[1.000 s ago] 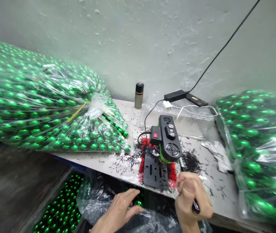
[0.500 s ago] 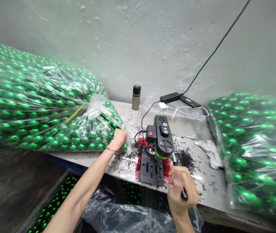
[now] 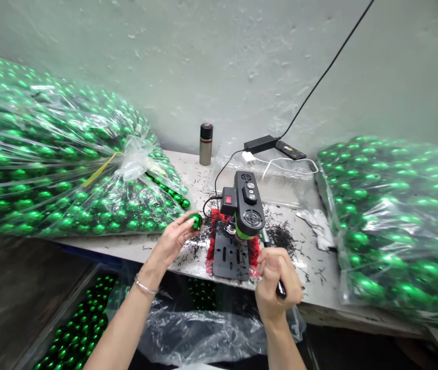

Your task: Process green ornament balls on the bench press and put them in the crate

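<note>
Between the fingertips of my left hand (image 3: 174, 237) is a shiny green ball (image 3: 196, 221), just left of the small black machine (image 3: 249, 203). My right hand (image 3: 279, 280) is wrapped round the machine's black-handled lever (image 3: 281, 289). Below the machine's head lies a slotted black base plate (image 3: 231, 254) on a red sheet (image 3: 254, 252). A large clear bag of green balls (image 3: 60, 169) has an opening near its right end, close behind my left hand.
Another bag of green balls (image 3: 392, 221) stands at right. Behind the machine are a bottle (image 3: 205, 145), a black adapter (image 3: 260, 144), a phone (image 3: 290, 150) and white cable. A white glove (image 3: 321, 228) and black scraps (image 3: 280, 236) lie right. Below are green balls (image 3: 76, 324) and plastic film (image 3: 203, 336).
My left hand has come out of the bag's opening with a green ball in its fingertips. My right hand still holds the lever. The whole view has shifted slightly.
</note>
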Demonstrator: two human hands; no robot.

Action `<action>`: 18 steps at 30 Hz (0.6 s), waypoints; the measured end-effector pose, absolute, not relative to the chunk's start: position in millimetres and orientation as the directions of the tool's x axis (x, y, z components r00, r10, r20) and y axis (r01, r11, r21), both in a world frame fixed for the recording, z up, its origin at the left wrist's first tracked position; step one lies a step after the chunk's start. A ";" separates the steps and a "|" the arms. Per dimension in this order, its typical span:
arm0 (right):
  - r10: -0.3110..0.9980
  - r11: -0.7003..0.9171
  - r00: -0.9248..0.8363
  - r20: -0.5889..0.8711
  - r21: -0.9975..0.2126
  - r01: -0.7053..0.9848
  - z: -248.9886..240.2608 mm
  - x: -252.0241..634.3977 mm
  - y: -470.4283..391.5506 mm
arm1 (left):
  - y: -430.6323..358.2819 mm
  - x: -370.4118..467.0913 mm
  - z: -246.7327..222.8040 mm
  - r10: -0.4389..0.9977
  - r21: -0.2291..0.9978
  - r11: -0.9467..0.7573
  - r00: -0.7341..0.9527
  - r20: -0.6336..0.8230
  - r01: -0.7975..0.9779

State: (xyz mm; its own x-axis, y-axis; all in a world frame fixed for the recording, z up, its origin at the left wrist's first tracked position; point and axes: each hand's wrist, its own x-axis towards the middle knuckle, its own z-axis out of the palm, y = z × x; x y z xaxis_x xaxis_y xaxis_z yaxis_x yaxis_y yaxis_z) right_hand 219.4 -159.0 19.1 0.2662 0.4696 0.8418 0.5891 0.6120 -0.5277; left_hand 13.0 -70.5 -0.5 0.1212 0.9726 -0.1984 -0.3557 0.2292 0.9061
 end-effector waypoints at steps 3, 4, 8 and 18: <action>0.476 0.611 0.256 0.842 -0.526 0.592 19.3 220.2 -159.1 | -85.1 32.2 -16.1 0.934 0.796 0.355 0.138 -0.331 -0.491; 0.474 0.614 0.250 0.844 -0.521 0.593 19.1 220.6 -159.2 | -88.3 38.5 -21.4 0.920 0.776 0.384 0.141 -0.365 -0.500; 0.474 0.616 0.224 0.851 -0.503 0.606 18.4 221.8 -159.7 | -96.5 60.2 -40.9 0.917 0.807 0.395 0.140 -0.372 -0.440; 0.479 0.608 0.216 0.850 -0.500 0.617 18.4 220.9 -161.0 | -103.5 92.8 -61.9 0.986 0.982 -0.068 0.162 0.039 0.178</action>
